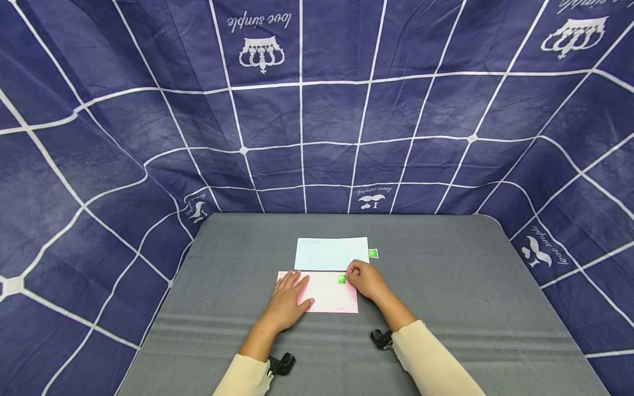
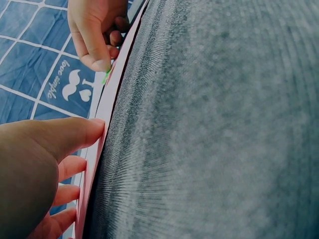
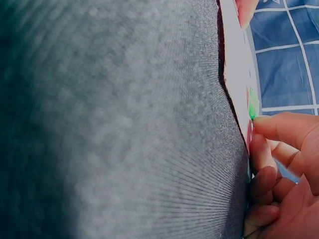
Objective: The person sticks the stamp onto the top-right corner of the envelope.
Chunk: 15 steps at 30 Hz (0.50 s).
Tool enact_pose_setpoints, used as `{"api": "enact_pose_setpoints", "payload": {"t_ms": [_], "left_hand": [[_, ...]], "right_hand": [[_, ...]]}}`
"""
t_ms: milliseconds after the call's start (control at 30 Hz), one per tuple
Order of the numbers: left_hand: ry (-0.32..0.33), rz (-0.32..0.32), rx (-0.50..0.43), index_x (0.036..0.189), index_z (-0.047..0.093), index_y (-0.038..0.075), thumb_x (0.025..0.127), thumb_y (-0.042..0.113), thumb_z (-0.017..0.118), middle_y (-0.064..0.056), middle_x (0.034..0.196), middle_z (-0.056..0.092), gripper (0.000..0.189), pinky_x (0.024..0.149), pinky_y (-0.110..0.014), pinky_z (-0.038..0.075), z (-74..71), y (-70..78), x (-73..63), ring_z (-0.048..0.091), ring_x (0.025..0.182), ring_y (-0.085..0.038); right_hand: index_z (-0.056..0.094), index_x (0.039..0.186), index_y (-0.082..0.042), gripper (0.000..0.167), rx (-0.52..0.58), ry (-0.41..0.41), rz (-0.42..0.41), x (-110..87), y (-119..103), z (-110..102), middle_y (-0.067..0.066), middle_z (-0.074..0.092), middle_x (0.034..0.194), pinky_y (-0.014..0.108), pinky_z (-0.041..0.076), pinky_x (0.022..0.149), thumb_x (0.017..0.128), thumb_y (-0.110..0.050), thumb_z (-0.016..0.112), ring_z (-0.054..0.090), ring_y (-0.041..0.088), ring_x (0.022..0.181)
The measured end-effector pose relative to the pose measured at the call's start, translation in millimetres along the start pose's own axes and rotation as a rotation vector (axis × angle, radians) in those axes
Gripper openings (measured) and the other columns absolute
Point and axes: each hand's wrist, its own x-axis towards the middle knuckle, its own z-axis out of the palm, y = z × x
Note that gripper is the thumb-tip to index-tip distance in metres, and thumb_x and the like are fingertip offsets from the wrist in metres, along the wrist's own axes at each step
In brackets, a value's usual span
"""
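A pink envelope (image 1: 331, 298) lies flat on the grey table, nearest the person. My left hand (image 1: 286, 305) rests on its left part with the fingers spread and straight, as the left wrist view also shows. At the envelope's upper right corner, my right hand (image 1: 367, 279) pinches the edge of a small green stamp (image 1: 342, 279) between thumb and index finger. The right wrist view shows this green stamp (image 3: 253, 103) at the fingertips, tilted up a little from the paper. Whether its far edge touches the envelope, I cannot tell.
Just behind the pink envelope lies a pale blue envelope (image 1: 332, 254), with a second green stamp (image 1: 373, 253) beside its right edge. Grey cloth (image 1: 446, 264) covers the table. A dark blue curtain with white lines (image 1: 327, 110) surrounds the back and sides.
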Motion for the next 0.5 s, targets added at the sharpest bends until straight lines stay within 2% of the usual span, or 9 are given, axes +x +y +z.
{"api": "enact_pose_setpoints", "payload": {"t_ms": [500], "left_hand": [[-0.015, -0.009, 0.001, 0.146, 0.053, 0.005, 0.093, 0.034, 0.068, -0.022, 0.155, 0.045, 0.062, 0.124, -0.059, 0.022, -0.4, 0.2, 0.5, 0.033, 0.149, -0.043]], "right_hand": [[0.066, 0.081, -0.016, 0.010, -0.006, -0.002, 0.041, 5.3, -1.6, 1.4, -0.003, 0.056, 0.067, 0.027, 0.037, 0.058, 0.089, -0.017, 0.073, 0.048, 0.013, 0.060]]}}
